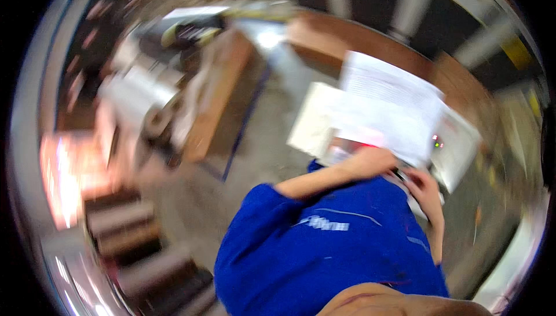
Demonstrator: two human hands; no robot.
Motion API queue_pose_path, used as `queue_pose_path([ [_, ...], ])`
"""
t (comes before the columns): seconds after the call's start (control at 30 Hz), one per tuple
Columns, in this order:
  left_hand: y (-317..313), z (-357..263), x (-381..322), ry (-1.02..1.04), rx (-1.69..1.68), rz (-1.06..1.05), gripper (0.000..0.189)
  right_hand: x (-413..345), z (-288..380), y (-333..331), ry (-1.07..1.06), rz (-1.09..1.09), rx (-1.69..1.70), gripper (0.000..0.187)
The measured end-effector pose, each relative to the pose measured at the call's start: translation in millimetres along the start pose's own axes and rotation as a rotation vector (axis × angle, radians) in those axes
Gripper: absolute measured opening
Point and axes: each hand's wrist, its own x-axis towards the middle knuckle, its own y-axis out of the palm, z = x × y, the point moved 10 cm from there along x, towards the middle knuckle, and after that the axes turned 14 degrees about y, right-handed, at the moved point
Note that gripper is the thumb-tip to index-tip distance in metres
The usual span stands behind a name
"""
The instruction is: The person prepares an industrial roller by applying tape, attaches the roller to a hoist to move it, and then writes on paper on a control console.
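Note:
The frame is strongly blurred. My left hand [373, 161] is curled at the lower edge of a white printed sheet of paper [391, 103]; what its fingers grip is hidden. Close beside it, my right hand [423, 188] has bent fingers near a small dark object [399, 175], and the blur hides whether they hold it. Beneath and beside the paper is a pale, box-like surface [456, 151], with small red and green lights showing at the sheet's right edge. Another cream panel [315, 118] shows on the left. A red glow lies just above my left hand.
To the left, a large white roll [139, 90] with a brown core lies near a brown board-like box [221, 94]. Several thick rolls [152, 268] lie at lower left. Behind the paper runs a long brown box-like surface [360, 40]. A dark blue line [247, 125] crosses the grey floor [269, 120].

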Motion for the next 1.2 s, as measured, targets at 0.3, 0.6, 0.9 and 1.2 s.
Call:
queue_pose_path([
  [0.3, -31, -8, -25, -0.143, 0.027, -0.35, 0.041, 37, 13, 10, -0.069, 0.209, 0.813, 0.036],
  [0.6, -22, -5, -30, -0.259, -0.148, -0.266, 0.046, 31, 35, 25, 0.026, 0.206, 0.507, 0.036],
  [0.9, -37, 8, -116, -0.514, -0.656, -0.037, 0.034, -47, 22, -139, -0.369, -0.148, 0.815, 0.027],
  [1.2, -88, 144, -190, -0.729, -0.351, -0.99, 0.021, -66, -62, -133, -0.279, -0.872, 0.555, 0.025],
])
